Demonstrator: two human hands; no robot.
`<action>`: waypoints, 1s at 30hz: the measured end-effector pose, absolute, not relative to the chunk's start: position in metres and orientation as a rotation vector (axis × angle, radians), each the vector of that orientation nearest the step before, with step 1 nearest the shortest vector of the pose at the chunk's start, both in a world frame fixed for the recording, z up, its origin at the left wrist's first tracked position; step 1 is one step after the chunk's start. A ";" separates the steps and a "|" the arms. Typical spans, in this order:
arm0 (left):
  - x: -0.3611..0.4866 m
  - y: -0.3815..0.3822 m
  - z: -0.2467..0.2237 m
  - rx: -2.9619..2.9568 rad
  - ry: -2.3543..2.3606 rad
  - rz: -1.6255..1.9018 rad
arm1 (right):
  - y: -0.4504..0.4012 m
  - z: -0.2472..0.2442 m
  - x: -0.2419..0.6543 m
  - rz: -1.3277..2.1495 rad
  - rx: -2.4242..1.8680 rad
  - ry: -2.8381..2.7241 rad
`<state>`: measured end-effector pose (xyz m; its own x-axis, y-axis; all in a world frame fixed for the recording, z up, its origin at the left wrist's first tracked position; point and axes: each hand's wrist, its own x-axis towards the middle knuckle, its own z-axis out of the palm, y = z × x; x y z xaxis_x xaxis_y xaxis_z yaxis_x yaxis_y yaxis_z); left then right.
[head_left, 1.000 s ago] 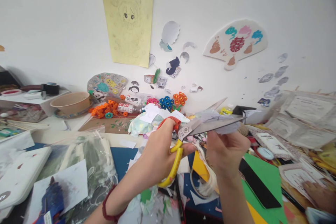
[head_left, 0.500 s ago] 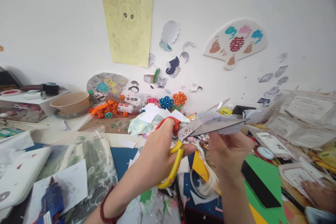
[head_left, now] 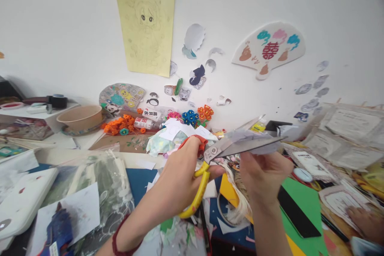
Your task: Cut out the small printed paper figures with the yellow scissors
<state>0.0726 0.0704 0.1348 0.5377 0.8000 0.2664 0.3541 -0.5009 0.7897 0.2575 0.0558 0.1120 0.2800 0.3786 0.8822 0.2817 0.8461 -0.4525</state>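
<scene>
Finding on progress: you are, in my judgement, partway through a cut in thin paper. The pale paper (head_left: 255, 140) lies in the gap of the scissors (head_left: 214, 151), just above your right hand's fingertips, and has not been parted. The full outline is hidden by the blades and your fingers, so the amount left to trim cannot be determined. Scraps (head_left: 177, 234) lie below your left hand; whether they come from this sheet cannot be told.

State of hands: your left hand (head_left: 184, 166) is wrapped around the red and yellow handles of the scissors, the blades spread at a narrow angle and pointing toward your right hand. Your right hand (head_left: 265, 172) pinches the paper from below, near the lower blade. A green sheet (head_left: 309, 200) bearing a black slab (head_left: 298, 212) lies to the right of your right wrist.

Change against the earlier frames: your right hand and the paper have shifted slightly rightward, the blade tips have shifted the same way, and the blades appear slightly closer together.
</scene>
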 end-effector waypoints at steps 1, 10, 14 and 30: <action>0.072 0.070 0.135 2.088 0.932 0.827 | 0.056 0.112 0.257 0.069 -0.603 -1.310; 0.075 0.069 0.135 2.062 0.980 0.792 | 0.054 0.111 0.256 0.085 -0.617 -1.286; 0.075 0.068 0.136 2.057 0.972 0.777 | 0.053 0.111 0.254 0.099 -0.615 -1.278; 0.077 0.066 0.135 2.047 0.971 0.792 | 0.053 0.111 0.252 0.127 -0.613 -1.265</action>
<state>0.0772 0.0659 0.1348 0.5264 0.8225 0.2156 0.3768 -0.4529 0.8080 0.2523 0.0527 0.1108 0.3173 0.4159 0.8523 0.2388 0.8347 -0.4962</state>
